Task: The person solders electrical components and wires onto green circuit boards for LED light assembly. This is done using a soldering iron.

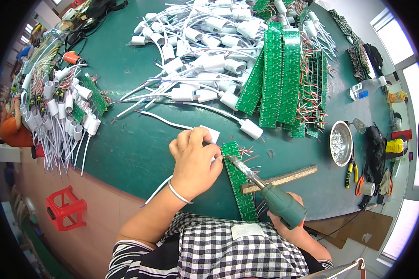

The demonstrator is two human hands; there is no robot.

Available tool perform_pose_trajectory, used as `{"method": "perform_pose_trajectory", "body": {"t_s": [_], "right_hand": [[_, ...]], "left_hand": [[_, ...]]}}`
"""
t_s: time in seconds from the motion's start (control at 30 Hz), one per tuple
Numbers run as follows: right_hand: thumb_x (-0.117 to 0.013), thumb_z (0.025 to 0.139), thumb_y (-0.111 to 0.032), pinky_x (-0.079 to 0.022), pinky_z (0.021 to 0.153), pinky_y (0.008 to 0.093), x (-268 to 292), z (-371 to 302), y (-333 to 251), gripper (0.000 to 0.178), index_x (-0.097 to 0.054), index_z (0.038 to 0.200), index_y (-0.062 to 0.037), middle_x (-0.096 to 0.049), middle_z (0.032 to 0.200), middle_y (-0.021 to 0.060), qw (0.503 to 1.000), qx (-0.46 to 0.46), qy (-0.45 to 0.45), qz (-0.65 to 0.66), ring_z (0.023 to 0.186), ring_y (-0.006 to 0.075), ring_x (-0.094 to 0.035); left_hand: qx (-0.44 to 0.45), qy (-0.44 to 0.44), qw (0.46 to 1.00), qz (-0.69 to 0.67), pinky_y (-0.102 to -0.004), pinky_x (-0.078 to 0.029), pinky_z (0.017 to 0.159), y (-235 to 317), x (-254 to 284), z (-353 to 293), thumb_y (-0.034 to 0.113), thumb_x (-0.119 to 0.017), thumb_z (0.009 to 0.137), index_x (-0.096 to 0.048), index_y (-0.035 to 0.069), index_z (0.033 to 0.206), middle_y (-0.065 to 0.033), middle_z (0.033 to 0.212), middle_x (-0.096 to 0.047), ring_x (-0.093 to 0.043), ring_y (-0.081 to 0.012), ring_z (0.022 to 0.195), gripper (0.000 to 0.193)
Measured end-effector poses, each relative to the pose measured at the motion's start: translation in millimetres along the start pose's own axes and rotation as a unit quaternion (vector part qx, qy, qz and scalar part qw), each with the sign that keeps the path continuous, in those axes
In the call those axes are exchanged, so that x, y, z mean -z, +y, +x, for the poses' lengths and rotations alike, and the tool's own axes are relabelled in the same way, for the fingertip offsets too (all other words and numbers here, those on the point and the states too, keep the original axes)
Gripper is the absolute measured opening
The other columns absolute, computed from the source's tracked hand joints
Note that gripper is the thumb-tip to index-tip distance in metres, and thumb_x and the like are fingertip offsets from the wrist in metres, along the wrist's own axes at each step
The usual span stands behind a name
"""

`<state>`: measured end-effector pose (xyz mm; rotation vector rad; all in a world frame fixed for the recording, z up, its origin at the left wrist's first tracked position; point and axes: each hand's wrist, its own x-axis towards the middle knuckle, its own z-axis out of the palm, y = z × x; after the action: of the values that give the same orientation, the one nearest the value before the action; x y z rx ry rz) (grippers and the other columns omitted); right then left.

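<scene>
My left hand (195, 160) is closed in a pinch over a white cabled socket (212, 135), which its fingers partly cover. A white cable shows beyond the knuckles, and another stretch shows beside the wrist. Just right of those fingertips lies a narrow green circuit board strip (238, 179) with thin red and white wires along its right side. Wrapped round a green-bodied soldering gun (284, 207), my right hand (284, 218) is partly hidden behind it. The gun's metal tip reaches the upper end of the strip, close to my left fingers.
Under the gun's barrel lies a wooden bar (288, 177). Farther off are piled white cabled sockets (205, 65) and stacked green boards (280, 74). A metal bowl (341, 144), pliers (351, 172) and a bottle (368, 88) stand at right. A red stool (66, 208) is on the floor.
</scene>
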<state>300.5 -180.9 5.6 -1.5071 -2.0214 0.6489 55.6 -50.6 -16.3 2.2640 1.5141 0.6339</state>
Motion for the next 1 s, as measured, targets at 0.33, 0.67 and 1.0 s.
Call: {"method": "perform_pose_trajectory", "body": {"t_s": [0.33,0.67,1.0], "right_hand": [[-0.077,0.071,-0.007,-0.052,0.076,0.0328,-1.3,-0.3,-3.4,0.038,-0.062,0.106,-0.0033,-0.064,0.104,0.0112,1.000,-0.004,0.010,-0.001,0.087,0.0255,-0.064],[-0.068,0.078,-0.002,-0.045,0.083,0.0361,-3.9,-3.1,0.6,0.028,-0.064,0.105,-0.0020,-0.065,0.089,0.0072,0.996,-0.034,0.007,0.077,0.082,0.0192,-0.063],[-0.078,0.069,-0.009,-0.052,0.078,0.0353,-2.9,3.4,-4.0,0.030,-0.068,0.098,-0.0082,-0.063,0.107,0.0119,1.000,-0.027,0.010,-0.003,0.090,0.0276,-0.063]], "left_hand": [[-0.004,0.002,1.000,-0.008,-0.0456,-0.027,0.088,0.1,0.4,1.8,0.012,-0.070,0.067,-0.066,0.013,0.068,-0.0033,0.109,-0.046,-0.038,-0.0286,0.108,0.004],[-0.007,-0.019,1.000,0.017,-0.0453,-0.026,0.091,-0.4,1.5,3.3,0.015,-0.070,0.068,-0.067,0.013,0.071,-0.0057,0.111,-0.045,-0.037,-0.0300,0.110,0.005],[-0.007,-0.025,0.999,0.023,-0.0449,-0.026,0.091,1.5,2.4,4.5,0.013,-0.070,0.066,-0.066,0.014,0.069,-0.0055,0.110,-0.045,-0.037,-0.0297,0.109,0.005]]}}
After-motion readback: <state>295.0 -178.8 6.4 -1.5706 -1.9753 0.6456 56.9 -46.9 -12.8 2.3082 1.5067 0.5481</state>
